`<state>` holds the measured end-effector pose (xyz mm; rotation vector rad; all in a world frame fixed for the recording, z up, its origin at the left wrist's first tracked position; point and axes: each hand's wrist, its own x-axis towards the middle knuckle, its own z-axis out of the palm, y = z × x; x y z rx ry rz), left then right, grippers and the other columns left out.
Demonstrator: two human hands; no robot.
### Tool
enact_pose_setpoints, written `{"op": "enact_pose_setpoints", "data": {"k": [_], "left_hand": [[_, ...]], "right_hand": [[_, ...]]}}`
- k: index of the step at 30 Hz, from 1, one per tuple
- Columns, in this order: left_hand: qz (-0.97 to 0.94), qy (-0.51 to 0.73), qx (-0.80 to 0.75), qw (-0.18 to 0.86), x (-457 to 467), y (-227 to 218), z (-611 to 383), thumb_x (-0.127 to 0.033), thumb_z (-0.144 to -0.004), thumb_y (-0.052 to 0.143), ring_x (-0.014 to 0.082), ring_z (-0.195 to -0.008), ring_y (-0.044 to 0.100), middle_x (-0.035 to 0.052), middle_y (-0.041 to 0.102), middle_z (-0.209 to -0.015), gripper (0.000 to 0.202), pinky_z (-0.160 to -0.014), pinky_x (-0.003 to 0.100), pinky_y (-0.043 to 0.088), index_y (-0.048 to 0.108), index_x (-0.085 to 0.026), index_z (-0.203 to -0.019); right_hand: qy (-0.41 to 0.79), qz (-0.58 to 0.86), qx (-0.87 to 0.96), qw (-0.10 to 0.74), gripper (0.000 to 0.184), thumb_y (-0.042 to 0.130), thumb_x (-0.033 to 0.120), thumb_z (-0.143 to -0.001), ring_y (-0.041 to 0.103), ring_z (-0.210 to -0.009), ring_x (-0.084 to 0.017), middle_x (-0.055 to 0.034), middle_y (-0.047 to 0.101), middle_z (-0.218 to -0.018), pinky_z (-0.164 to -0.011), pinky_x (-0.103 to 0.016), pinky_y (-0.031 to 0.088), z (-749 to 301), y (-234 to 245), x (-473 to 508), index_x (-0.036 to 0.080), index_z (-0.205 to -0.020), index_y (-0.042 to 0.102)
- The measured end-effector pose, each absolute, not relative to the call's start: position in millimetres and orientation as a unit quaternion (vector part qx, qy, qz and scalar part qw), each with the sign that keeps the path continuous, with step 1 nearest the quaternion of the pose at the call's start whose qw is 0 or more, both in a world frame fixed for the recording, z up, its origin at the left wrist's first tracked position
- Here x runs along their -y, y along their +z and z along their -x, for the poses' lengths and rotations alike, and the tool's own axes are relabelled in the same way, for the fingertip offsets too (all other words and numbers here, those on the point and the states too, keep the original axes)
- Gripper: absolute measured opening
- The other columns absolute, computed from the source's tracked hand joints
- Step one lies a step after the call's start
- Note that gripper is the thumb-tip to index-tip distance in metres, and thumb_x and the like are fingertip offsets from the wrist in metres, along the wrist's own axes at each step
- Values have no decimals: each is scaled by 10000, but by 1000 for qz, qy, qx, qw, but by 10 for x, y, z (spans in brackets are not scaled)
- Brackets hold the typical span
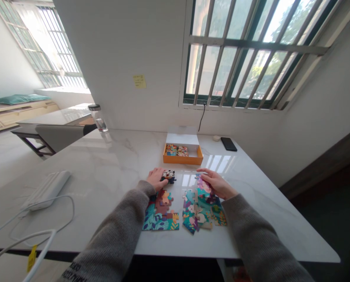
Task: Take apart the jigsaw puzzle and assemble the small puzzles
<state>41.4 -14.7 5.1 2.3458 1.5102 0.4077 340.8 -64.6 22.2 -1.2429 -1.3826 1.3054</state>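
Observation:
My left hand (156,178) rests on the white marble table (110,172) with its fingers closed round a small stack of jigsaw pieces (169,176). Just below it lies a joined patch of colourful puzzle (160,213). My right hand (216,182) lies with fingers stretched flat over the top of a second joined patch (200,209), pressing on a piece there. The two patches lie side by side, a narrow gap apart. Both arms wear grey knitted sleeves.
An orange box (182,159) with loose pieces and a white raised lid stands behind the hands. A black phone (229,143) lies at the back right, a clear bottle (99,119) at the back left. A white power strip (47,190) and cables lie left.

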Motion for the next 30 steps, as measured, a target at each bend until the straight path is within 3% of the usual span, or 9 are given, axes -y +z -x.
{"op": "enact_pose_setpoints", "data": {"k": [4, 8, 11, 14, 16, 20, 23, 30], "left_hand": [[-821, 144, -528, 160, 151, 50, -413, -327, -803, 493, 266, -1202, 469, 69, 590, -1224, 393, -1048, 408, 327, 511, -217, -1180], [-820, 147, -530, 159, 148, 43, -414, -332, -806, 500, 270, -1195, 466, 77, 591, -1218, 411, -1045, 412, 326, 511, -208, -1198], [-820, 145, -529, 162, 149, 49, -416, -336, -813, 495, 271, -1201, 463, 83, 587, -1227, 422, -1045, 411, 324, 511, -202, -1212], [-818, 137, -533, 169, 150, 59, -413, -322, -823, 473, 268, -1217, 457, 86, 582, -1242, 422, -1052, 406, 321, 507, -195, -1224], [-814, 138, -536, 175, 149, 61, -410, -307, -829, 456, 265, -1230, 451, 90, 580, -1246, 429, -1062, 401, 314, 495, -191, -1241], [-810, 145, -537, 188, 144, 59, -401, -275, -817, 441, 272, -1244, 445, 99, 573, -1243, 461, -1079, 403, 300, 478, -186, -1268], [-808, 141, -538, 194, 143, 57, -389, -250, -777, 460, 272, -1244, 444, 102, 559, -1255, 514, -1088, 402, 293, 460, -186, -1287], [-821, 140, -520, 188, 132, 36, -353, -263, -718, 518, 290, -1236, 451, 104, 552, -1252, 588, -1086, 407, 312, 444, -179, -1295]], "right_hand": [[238, 514, 745, 352, 340, 562, 199, -844, 579, -785, -181, -28, 613, -853, -776, -331, 494, -3413, 141, 636, 203, -1178, 628], [97, 484, 825, 274, 214, 542, 106, -827, 539, -984, -243, -87, 633, -953, -945, -430, 415, -3369, 137, 654, 201, -945, 694], [165, 517, 763, 351, 95, 579, 224, -861, 576, -912, -232, -79, 658, -887, -890, -413, 449, -3328, 189, 656, 193, -879, 668], [357, 495, 649, 455, 264, 568, 426, -889, 629, -833, -202, -70, 687, -872, -775, -348, 499, -3277, 229, 653, 177, -947, 635], [435, 468, 607, 472, 347, 577, 499, -871, 637, -809, -189, -65, 691, -876, -712, -309, 499, -3224, 229, 647, 169, -963, 638], [415, 482, 652, 412, 384, 651, 528, -805, 511, -580, -128, 13, 578, -638, -537, -250, 397, -3056, 201, 607, 167, -929, 691], [375, 474, 715, 352, 330, 623, 496, -833, 389, -501, -100, 59, 452, -548, -490, -237, 303, -2894, 203, 559, 177, -893, 686], [401, 447, 721, 345, 194, 512, 400, -910, 558, -650, -135, 25, 613, -701, -629, -247, 419, -2602, 137, 451, 209, -874, 516]]}}
